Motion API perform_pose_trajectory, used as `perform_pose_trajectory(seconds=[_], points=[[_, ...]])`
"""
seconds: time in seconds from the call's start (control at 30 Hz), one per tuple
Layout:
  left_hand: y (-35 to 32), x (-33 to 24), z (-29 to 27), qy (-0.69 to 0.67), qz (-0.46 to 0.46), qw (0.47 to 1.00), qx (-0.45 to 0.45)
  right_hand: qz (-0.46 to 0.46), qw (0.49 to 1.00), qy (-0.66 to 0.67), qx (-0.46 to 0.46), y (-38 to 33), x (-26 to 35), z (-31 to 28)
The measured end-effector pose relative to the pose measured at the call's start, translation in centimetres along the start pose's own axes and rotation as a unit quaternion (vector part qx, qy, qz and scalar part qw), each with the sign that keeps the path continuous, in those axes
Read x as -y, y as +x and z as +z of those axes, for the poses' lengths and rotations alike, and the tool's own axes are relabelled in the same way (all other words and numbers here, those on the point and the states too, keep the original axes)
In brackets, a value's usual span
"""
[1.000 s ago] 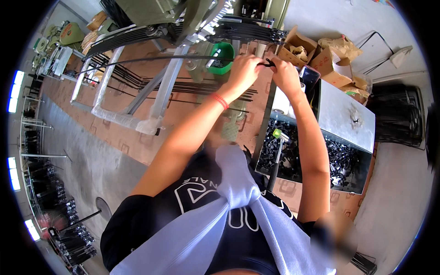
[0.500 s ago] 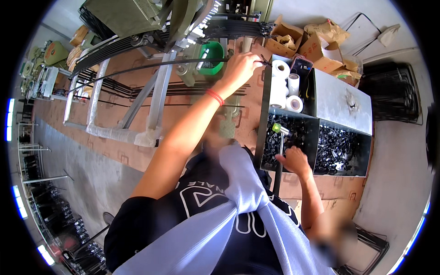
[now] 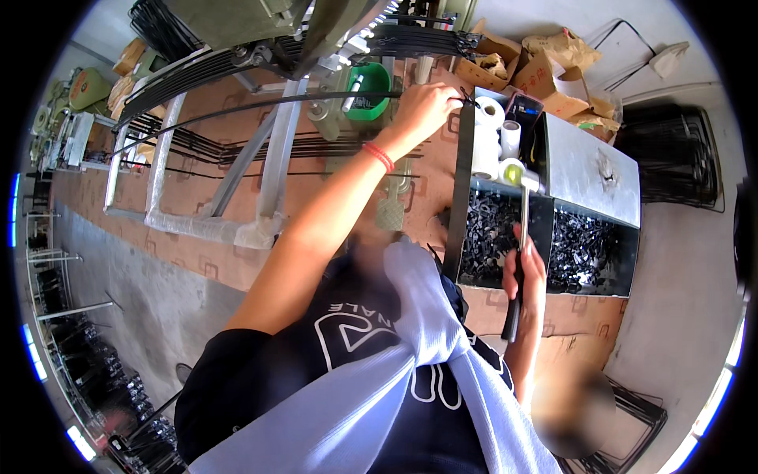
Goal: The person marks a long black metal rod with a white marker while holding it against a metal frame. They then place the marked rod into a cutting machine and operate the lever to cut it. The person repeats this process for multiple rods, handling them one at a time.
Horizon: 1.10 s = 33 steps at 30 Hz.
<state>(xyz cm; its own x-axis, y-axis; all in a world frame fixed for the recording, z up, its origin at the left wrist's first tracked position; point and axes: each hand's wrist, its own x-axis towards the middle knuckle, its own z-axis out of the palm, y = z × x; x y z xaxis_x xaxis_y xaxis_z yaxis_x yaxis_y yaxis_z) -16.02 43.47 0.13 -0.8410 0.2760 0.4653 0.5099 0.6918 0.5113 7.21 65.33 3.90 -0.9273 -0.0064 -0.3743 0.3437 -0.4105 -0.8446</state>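
My left hand (image 3: 430,109), with a red band on its wrist, is closed round the end of a long thin black rod (image 3: 260,108). A small dark tip (image 3: 469,101) pokes out past its fingers; its exact kind is too small to tell. In my right hand (image 3: 529,272) is a hammer (image 3: 524,209), gripped at its shaft. Its head has a yellow-green face and a silver face and shows over the white rolls; the black handle end points toward me. Below the hammer sits a metal bin box (image 3: 546,237) with small black parts (image 3: 489,233) in its near compartments.
White rolls (image 3: 487,142) and a phone (image 3: 525,105) occupy the box's far left compartment. Cardboard boxes (image 3: 545,79) stand behind it. A green basin (image 3: 368,91) lies beyond my left hand. Left of my arm is a wrapped metal frame (image 3: 205,229), with machinery (image 3: 237,31) above it.
My right hand has taken hold of the hammer, which rested in the bin, and lifted it up and to the right. My left hand has shifted slightly right with the rod.
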Motion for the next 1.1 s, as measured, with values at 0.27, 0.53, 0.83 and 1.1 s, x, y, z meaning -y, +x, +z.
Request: perform_pose_trajectory(seconds=[0.27, 0.53, 0.83, 1.1], points=[[0.1, 0.2, 0.1, -0.009, 0.004, 1.000, -0.009, -0.087, 0.996, 0.007, 0.034, 6.6, 0.7, 2.7], [-0.1, 0.4, -0.1, 0.021, -0.020, 1.000, 0.012, -0.044, 0.997, -0.035, 0.054, 8.0, 1.3, 5.2], [-1.5, 1.6, -1.6, 0.109, 0.028, 0.994, -0.016, -0.067, 0.997, 0.021, 0.035, 8.6, 0.6, 3.7], [-2.4, 2.6, -1.6, 0.129, 0.060, 0.989, -0.047, -0.039, 0.997, -0.069, 0.002, 8.5, -0.4, 6.7]])
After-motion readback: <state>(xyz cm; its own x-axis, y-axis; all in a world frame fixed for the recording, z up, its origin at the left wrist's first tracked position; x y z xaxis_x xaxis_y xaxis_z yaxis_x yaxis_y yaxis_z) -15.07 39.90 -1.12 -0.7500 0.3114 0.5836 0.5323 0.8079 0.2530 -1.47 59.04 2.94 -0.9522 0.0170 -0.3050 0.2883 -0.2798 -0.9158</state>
